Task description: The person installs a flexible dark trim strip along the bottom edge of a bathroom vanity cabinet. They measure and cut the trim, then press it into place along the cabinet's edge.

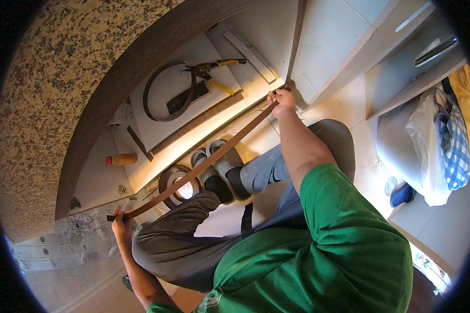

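A short green cloth sleeve [339, 203] and shoulder lie nearest the camera, above bent knees in dark grey trousers [177, 255]. In front, a long, flat, dark brown strip [214, 157] is stretched between the two hands. Its long axis slants from lower left to upper right, passing above the grey slippers [225, 161]; past the right hand [283, 102] it turns steeply upward and leaves the view. The left hand [121, 224] pinches it between thumb and fingers close to its free end, with a short stub jutting out leftward. The right hand's fingers are also closed on it, at the bend.

Beyond the dark curved edge of the speckled granite bench [52, 104], a white rectangular board [156, 133] carries a dark brown hoop [145, 99] and, near its right edge, yellow-handled cutters [206, 70]. In the picture, the right hand is nearer the cutters; the left is nearer a brown strip coil [164, 181] and an orange bottle with a red cap [124, 159].
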A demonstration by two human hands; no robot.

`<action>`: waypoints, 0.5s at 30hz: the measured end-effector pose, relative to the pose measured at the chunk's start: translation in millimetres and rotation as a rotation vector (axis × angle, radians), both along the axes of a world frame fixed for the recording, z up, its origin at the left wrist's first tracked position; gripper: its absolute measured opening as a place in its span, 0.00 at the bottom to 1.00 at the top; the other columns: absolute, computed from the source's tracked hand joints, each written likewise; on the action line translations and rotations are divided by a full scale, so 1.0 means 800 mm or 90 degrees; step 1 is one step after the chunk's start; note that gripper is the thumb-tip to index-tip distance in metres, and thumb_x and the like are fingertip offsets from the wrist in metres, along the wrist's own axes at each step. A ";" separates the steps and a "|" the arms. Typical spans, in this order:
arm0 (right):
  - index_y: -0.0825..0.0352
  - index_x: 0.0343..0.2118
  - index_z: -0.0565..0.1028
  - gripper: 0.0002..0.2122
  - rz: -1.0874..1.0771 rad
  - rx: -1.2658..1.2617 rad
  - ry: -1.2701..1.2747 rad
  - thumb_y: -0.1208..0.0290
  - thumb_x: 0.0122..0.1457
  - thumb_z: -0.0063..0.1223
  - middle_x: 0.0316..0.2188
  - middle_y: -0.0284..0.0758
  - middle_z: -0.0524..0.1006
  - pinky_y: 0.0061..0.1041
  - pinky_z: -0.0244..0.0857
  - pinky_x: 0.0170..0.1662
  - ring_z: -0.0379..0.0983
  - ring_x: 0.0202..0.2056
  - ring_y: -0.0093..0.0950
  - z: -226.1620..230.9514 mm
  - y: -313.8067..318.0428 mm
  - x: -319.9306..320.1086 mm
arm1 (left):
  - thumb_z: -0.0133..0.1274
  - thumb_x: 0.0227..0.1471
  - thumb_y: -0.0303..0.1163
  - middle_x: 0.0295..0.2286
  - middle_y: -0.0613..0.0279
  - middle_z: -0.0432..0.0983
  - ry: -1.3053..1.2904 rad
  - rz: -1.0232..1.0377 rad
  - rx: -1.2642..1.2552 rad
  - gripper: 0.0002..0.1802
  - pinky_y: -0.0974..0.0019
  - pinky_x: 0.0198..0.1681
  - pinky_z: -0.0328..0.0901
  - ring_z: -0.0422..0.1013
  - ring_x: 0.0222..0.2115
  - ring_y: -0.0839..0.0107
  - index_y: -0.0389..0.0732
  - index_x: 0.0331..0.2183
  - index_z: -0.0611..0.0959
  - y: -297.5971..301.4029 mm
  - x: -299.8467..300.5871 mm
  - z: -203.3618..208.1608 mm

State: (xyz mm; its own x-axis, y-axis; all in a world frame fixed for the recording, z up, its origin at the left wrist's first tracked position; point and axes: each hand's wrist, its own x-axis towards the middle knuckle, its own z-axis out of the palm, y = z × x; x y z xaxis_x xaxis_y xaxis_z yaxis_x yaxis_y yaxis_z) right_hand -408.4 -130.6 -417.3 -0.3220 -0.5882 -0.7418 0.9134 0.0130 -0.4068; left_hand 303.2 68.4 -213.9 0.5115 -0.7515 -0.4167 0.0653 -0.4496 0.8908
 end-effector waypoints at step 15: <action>0.50 0.33 0.69 0.03 0.030 0.088 0.100 0.66 0.59 0.52 0.16 0.26 0.60 0.25 0.62 0.28 0.61 0.21 0.24 0.029 0.026 0.028 | 0.45 0.56 0.25 0.28 0.61 0.71 -0.005 0.065 0.016 0.18 0.63 0.33 0.69 0.73 0.30 0.64 0.36 0.49 0.73 0.004 -0.029 0.009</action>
